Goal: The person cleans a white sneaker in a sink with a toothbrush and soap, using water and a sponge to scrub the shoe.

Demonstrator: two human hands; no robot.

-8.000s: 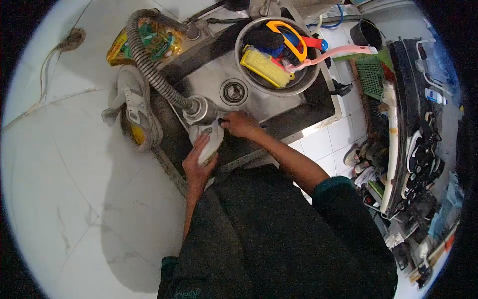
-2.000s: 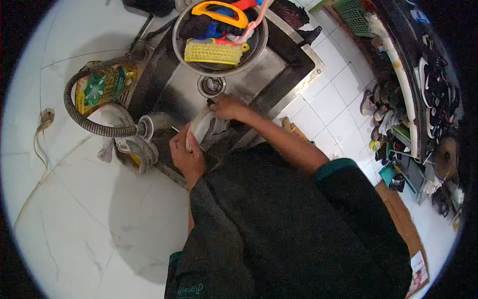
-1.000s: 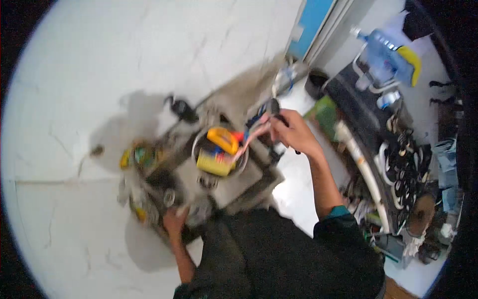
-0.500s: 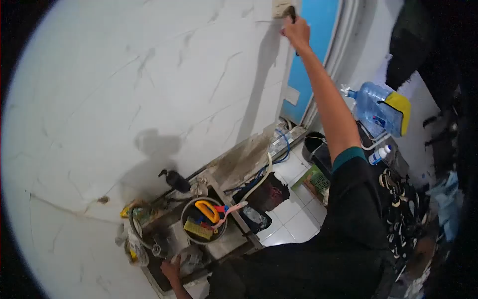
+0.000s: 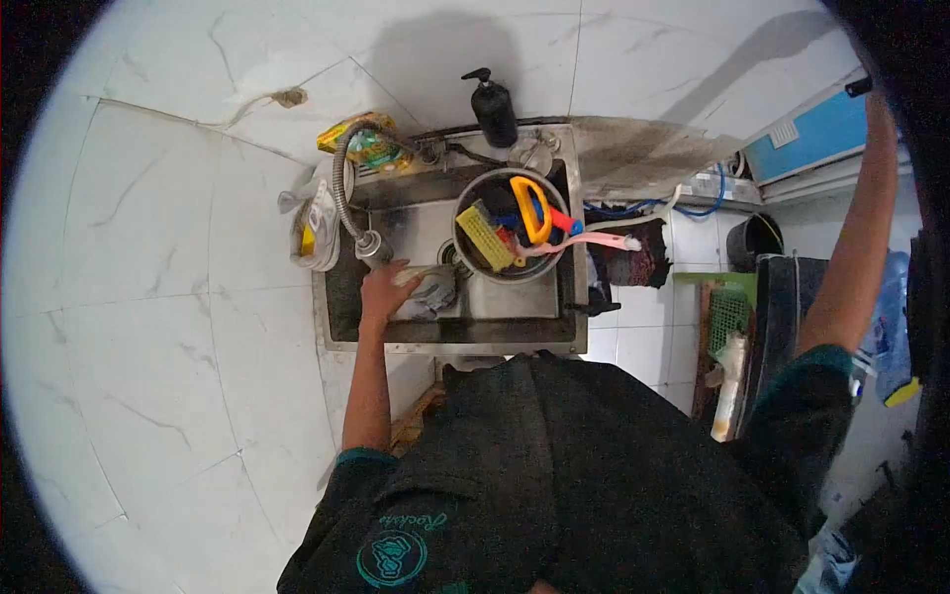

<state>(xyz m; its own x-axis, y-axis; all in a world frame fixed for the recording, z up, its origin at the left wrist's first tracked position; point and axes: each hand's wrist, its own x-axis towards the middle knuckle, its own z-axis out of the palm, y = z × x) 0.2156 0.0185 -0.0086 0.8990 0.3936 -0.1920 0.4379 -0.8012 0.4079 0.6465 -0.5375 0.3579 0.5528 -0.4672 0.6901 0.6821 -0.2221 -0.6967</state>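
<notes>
My left hand [image 5: 386,290] is over the left part of the metal sink [image 5: 450,335], fingers spread, just below the faucet's spray head [image 5: 373,247]. Beside its thumb, and perhaps touching it, lies a grey-white item [image 5: 431,294] whose kind I cannot make out. My right arm reaches far to the upper right; the hand [image 5: 875,99] is cut by the dark edge of the view. A short black object [image 5: 858,87] sticks out from it. A round grey basin [image 5: 470,259] in the sink holds a yellow brush [image 5: 485,238], an orange-handled tool [image 5: 534,206] and a pink-handled brush [image 5: 599,239].
A black pump bottle [image 5: 494,114] stands behind the sink. Pale shoes [image 5: 317,230] sit at its left, near a yellow-green packet [image 5: 368,148]. On the right are a hose [image 5: 643,216], a black bucket [image 5: 754,243] and a green plastic basket [image 5: 729,319].
The view has swung back towards the sink, which now shows centrally. My right hand is no longer in front of the wall fitting and blue door; it appears at the far right edge.
</notes>
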